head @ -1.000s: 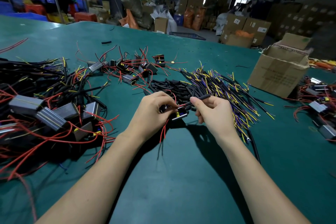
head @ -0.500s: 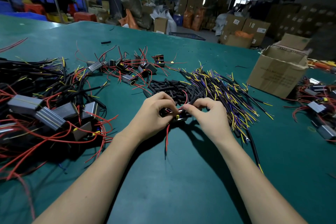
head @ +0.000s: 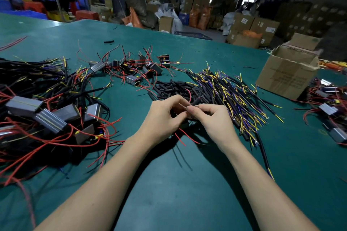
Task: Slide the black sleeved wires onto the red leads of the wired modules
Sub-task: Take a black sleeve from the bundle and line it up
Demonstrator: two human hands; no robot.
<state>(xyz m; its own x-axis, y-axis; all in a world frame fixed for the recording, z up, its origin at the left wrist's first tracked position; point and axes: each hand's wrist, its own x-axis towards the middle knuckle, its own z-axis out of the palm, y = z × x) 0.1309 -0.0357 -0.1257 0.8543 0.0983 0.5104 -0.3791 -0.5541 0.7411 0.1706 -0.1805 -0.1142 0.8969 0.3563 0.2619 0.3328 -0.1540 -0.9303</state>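
A broad table topped with smooth teal matting (head: 169, 184) fills the head view. At nine o'clock sprawls a tangled heap of ribbed grey metal modules with red leads and black cables (head: 48, 116). At two o'clock, a fan of black sleeved wires with yellow and purple tips (head: 232, 95) runs lengthwise from eleven toward five o'clock. An open brown cardboard carton (head: 287, 73) stands farther out at two o'clock. A smaller scatter of black box modules with thin red leads (head: 137, 67) lies at twelve o'clock, a pile of short matte black tubing pieces (head: 174, 88) just nearer.

Both forearms reach in from six o'clock, meeting at centre. The left hand (head: 165, 116), fingers curled, grips a small black module (head: 183, 124), largely hidden, its red leads (head: 185, 137) trailing toward five o'clock. The right hand (head: 212, 118) pinches a short black sleeve (head: 197, 101) between thumb and forefinger, its long axis pointing toward one o'clock.
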